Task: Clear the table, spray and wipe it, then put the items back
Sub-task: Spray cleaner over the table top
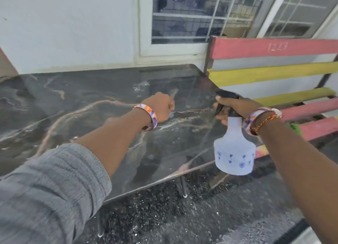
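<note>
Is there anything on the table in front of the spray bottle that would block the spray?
Nothing visible blocks it. The right hand holds the pale blue plastic spray bottle, its nozzle aimed over the dark marble-patterned table. The left hand hovers curled above the top, off to the nozzle's left.

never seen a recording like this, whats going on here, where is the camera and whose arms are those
There is one picture, taken by a camera worn on a person's head, looking forward and down, so the arms are the wearer's own. The right hand grips a pale spray bottle by its black trigger head, over the right end of a dark marbled table. The left hand is curled into a fist above the tabletop; I cannot see anything in it. A few droplets glisten on the surface. A striped pink and yellow bench stands beside the table.
</note>
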`<state>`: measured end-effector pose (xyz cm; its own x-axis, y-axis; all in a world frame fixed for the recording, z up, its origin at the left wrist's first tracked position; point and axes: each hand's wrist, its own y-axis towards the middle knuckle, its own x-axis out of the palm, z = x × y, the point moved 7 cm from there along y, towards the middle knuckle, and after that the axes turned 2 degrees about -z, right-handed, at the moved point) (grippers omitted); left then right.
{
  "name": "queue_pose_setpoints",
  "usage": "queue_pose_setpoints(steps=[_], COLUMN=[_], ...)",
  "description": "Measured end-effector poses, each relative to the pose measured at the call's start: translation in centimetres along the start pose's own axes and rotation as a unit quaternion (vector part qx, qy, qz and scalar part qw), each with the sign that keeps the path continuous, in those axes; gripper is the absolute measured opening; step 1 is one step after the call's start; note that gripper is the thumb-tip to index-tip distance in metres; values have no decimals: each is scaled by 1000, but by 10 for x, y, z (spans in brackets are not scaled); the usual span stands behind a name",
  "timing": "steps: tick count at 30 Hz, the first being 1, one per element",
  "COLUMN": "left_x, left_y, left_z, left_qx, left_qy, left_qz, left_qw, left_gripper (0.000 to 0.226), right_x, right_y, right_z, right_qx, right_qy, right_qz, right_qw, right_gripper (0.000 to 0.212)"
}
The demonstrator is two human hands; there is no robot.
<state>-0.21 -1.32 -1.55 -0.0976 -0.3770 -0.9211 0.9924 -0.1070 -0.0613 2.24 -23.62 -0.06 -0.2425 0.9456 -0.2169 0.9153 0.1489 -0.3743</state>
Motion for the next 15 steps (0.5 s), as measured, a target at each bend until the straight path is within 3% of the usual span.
queue_pose_setpoints(steps=[4,7,13,14,15], left_x=[19,33,61,64,67], left_y=[28,51,104,114,126], left_z=[65,98,139,143,149], left_qx=[36,46,49,51,51], left_qy=[-6,-16,-15,-20,-23], left_qz=[8,4,-10,-9,-8], left_qw=[999,999,999,998,998], left_gripper=[38,36,32,33,34], right_x=[-66,-108,-185,-190,-196], right_y=[-7,-6,41,54,66], right_z=[-11,-17,3,7,12], right_qx=[-55,-93,-104,-95,-79], right_qy=[5,1,93,107,110], right_qz=[77,122,193,168,145], right_qw=[996,988,971,975,980], right_gripper=[39,27,26,37,64])
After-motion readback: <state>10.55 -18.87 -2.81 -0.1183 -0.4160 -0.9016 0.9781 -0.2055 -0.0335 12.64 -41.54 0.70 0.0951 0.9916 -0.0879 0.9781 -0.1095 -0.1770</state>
